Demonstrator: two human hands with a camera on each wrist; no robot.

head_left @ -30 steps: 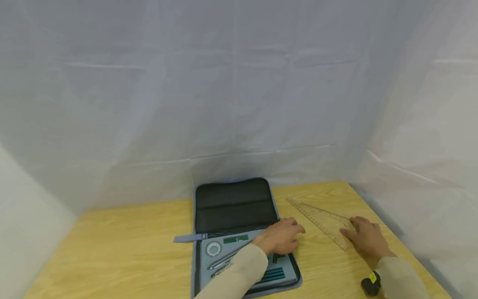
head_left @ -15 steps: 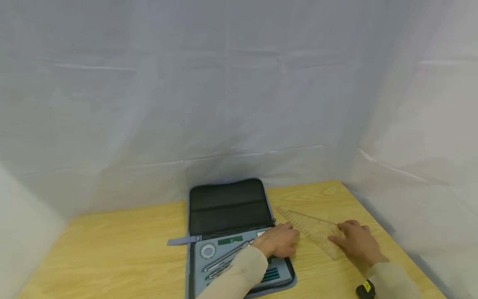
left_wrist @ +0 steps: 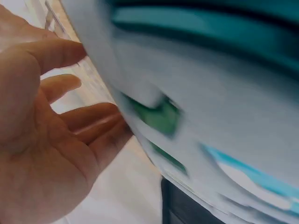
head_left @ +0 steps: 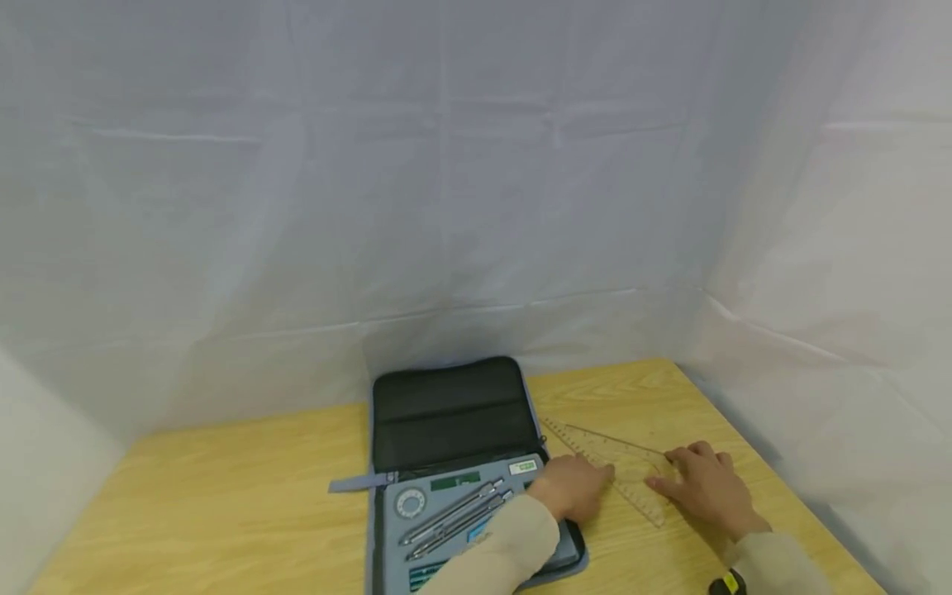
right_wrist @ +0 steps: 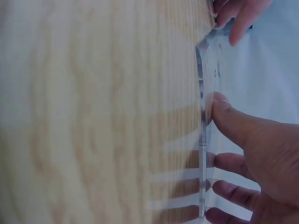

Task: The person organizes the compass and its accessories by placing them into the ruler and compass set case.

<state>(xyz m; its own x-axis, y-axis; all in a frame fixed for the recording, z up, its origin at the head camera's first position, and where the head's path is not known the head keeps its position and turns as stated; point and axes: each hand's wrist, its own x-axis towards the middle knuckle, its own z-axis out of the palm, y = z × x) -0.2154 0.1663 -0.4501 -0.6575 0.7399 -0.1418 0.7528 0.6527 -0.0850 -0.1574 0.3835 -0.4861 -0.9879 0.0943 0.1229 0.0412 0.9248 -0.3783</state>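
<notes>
A clear triangular set square point(head_left: 628, 469) lies on the wooden table, right of an unfolded zip case point(head_left: 449, 413). My right hand point(head_left: 710, 487) touches its right side; in the right wrist view the thumb point(right_wrist: 224, 109) and spread fingertips press on the clear plastic. My left hand point(head_left: 576, 489) reaches over the case's right edge, index finger pointing at the set square's ruled edge. Whether that fingertip touches it is hard to tell. In the left wrist view the left fingers point(left_wrist: 86, 116) are loosely extended beside the case's grey tray point(left_wrist: 187, 93), holding nothing.
The tray holds two silver mechanical pencils point(head_left: 454, 512), a round white dial point(head_left: 410, 502), a white eraser point(head_left: 523, 467) and green pieces. A strap point(head_left: 357, 483) sticks out left. White sheeting point(head_left: 446, 207) stands behind the table. A black device point(head_left: 727, 583) sits by my right sleeve.
The set square has slid left and towards me with my right hand on it, nearer the case. My left hand has shifted right, index finger now extended, uncovering the eraser. The view has turned slightly.
</notes>
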